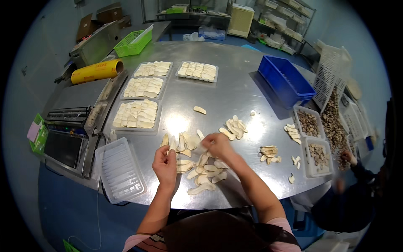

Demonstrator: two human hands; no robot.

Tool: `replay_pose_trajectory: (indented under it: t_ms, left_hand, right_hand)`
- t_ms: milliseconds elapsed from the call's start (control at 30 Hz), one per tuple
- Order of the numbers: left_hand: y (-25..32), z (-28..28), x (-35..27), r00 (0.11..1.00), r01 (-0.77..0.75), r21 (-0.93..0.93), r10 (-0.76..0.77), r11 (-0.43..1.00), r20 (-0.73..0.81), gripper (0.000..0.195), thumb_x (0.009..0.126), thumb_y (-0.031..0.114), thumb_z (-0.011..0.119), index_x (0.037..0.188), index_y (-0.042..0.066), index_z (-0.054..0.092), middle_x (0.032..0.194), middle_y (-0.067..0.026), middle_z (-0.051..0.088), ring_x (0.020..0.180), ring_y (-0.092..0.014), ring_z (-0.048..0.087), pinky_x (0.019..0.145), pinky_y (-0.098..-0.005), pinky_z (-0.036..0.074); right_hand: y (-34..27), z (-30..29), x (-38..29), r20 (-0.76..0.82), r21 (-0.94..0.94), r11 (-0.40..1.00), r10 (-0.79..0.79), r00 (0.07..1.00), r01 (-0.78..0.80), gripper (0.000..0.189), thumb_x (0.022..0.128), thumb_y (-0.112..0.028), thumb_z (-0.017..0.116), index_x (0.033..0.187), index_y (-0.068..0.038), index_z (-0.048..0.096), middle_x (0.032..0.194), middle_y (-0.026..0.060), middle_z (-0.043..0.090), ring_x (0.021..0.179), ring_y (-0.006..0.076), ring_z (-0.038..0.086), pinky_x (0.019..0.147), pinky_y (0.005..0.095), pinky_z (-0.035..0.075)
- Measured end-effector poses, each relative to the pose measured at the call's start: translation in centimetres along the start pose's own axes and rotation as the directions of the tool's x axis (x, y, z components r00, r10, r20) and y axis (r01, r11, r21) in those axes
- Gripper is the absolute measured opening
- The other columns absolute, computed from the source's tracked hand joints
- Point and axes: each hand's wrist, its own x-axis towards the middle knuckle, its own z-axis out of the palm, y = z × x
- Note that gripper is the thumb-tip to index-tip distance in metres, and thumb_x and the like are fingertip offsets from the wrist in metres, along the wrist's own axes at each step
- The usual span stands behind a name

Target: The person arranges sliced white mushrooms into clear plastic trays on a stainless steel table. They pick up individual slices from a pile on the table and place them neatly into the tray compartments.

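Observation:
My left hand (pixel 165 165) pinches a pale mushroom slice (pixel 172 143) upright between thumb and fingers. Blurred by motion, my right hand (pixel 219 146) is curled over the table; whether it holds a slice is hidden. Between and below my hands lies a loose pile of mushroom slices (pixel 203 175), with more slices (pixel 185 140) just beyond my left fingertips. Past my right hand sits a small heap of slices (pixel 236 127). A single slice (pixel 199 110) lies apart, farther up the steel table (pixel 220 97).
Clear plastic trays of overlapping slices (pixel 136 114) stand at left, near an empty plastic tray (pixel 121 170). A wrapping machine (pixel 70 126) holds a yellow film roll (pixel 97 71). At right are a blue crate (pixel 286 81), browner piles (pixel 269 154) and a person's hand (pixel 349 157) by mushroom pieces (pixel 333 126).

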Motion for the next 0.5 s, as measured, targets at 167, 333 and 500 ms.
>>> replay_pose_trajectory:
  t_ms: [167, 333, 500]
  left_hand:
    - [0.9, 1.0, -0.5, 0.990, 0.074, -0.069, -0.066, 0.995, 0.121, 0.022, 0.088, 0.005, 0.061, 0.109, -0.002, 0.056, 0.077, -0.0008, 0.058, 0.060, -0.004, 0.052, 0.054, -0.0182, 0.043]
    - [3.0, 2.5, -2.7, 0.940, 0.105, -0.006, -0.098, 0.994, 0.326, 0.030, 0.087, 0.002, 0.061, 0.115, -0.002, 0.053, 0.077, -0.0004, 0.057, 0.060, -0.004, 0.053, 0.054, -0.0178, 0.043]
    - [3.4, 4.5, -4.4, 0.867, 0.202, -0.130, -0.115, 0.971, 0.484, 0.034, 0.088, 0.003, 0.061, 0.120, -0.001, 0.051, 0.081, -0.0012, 0.058, 0.062, -0.005, 0.053, 0.054, -0.0187, 0.043]
  right_hand:
    - [5.2, -7.0, 1.6, -0.286, -0.454, 0.885, -0.033, 0.958, -0.105, 0.026, 0.080, -0.022, 0.063, 0.086, 0.003, 0.069, 0.078, 0.0223, 0.066, 0.068, 0.0346, 0.064, 0.063, 0.0382, 0.051]
    - [-0.7, -5.8, -3.4, -0.004, 0.040, 0.986, 0.160, 0.987, -0.160, 0.039, 0.084, -0.029, 0.067, 0.105, 0.004, 0.063, 0.075, 0.0122, 0.064, 0.069, 0.0216, 0.061, 0.066, 0.0301, 0.048]
    - [-1.0, -4.6, -5.7, 0.179, 0.485, 0.849, 0.137, 0.974, -0.209, 0.021, 0.087, -0.024, 0.065, 0.084, -0.004, 0.061, 0.067, -0.0002, 0.055, 0.061, 0.0076, 0.050, 0.054, 0.0205, 0.038]
